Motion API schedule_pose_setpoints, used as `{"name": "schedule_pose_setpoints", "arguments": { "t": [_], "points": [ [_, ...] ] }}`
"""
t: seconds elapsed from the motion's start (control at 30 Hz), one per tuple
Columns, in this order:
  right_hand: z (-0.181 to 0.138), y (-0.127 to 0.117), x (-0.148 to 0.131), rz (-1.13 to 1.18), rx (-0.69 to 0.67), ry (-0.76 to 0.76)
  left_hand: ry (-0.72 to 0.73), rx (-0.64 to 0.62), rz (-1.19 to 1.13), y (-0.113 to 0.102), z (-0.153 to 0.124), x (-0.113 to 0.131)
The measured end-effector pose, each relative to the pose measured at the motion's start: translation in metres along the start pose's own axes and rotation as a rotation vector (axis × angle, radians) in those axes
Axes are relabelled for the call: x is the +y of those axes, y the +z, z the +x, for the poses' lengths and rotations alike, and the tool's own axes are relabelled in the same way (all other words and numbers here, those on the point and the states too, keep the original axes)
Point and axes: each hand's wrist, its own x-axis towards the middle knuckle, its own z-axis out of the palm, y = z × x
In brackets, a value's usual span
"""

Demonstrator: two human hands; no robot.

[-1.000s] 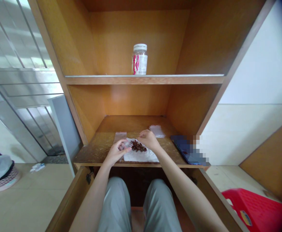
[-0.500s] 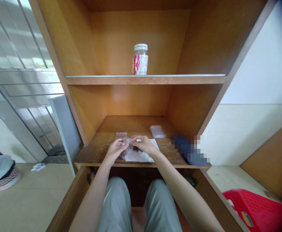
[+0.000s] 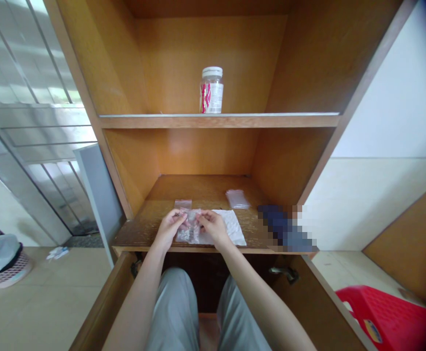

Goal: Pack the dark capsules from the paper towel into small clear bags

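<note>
A small clear zip bag [image 3: 190, 229] is held up between my two hands, above a white paper sheet [image 3: 233, 226] on the wooden shelf. My left hand [image 3: 171, 225] pinches the bag's upper left edge. On the other side, my right hand [image 3: 212, 225] has thumb and fingers closed on its upper right edge. Something small shows through the plastic, too blurred to name. Just behind my left hand lies another clear bag [image 3: 183, 204] with a reddish top strip. Farther back to the right rests a stack of clear zip bags [image 3: 238, 199].
A jar with a white lid [image 3: 212, 90] stands on the upper shelf [image 3: 271, 121]. At the right of the lower shelf lies a dark blue, partly pixelated item [image 3: 286, 231]. Open cabinet doors flank my knees. A red plastic stool-like object [image 3: 388, 317] sits at right, a basket [image 3: 10, 268] at left.
The dark small pieces seen under my right hand no longer show on the paper. My right hand has drawn left and down, and both hands now hold the bag spread between them.
</note>
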Motion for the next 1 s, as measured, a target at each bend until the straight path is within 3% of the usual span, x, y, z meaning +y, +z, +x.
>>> {"name": "schedule_pose_setpoints", "arguments": {
  "t": [0.13,0.4,0.7,1.0],
  "points": [
    [0.0,0.0,0.009,-0.079,0.028,-0.135,0.005,-0.006,0.032,0.001,-0.001,0.001],
    [-0.003,-0.004,0.019,-0.049,0.023,-0.172,0.007,0.001,0.048,0.001,-0.002,0.001],
    [-0.007,-0.002,0.013,0.076,0.001,-0.097,0.047,0.033,0.066,0.001,-0.003,-0.002],
    [-0.007,-0.003,0.011,0.13,-0.001,-0.016,-0.006,0.041,0.054,0.002,-0.004,0.0]
  ]
}}
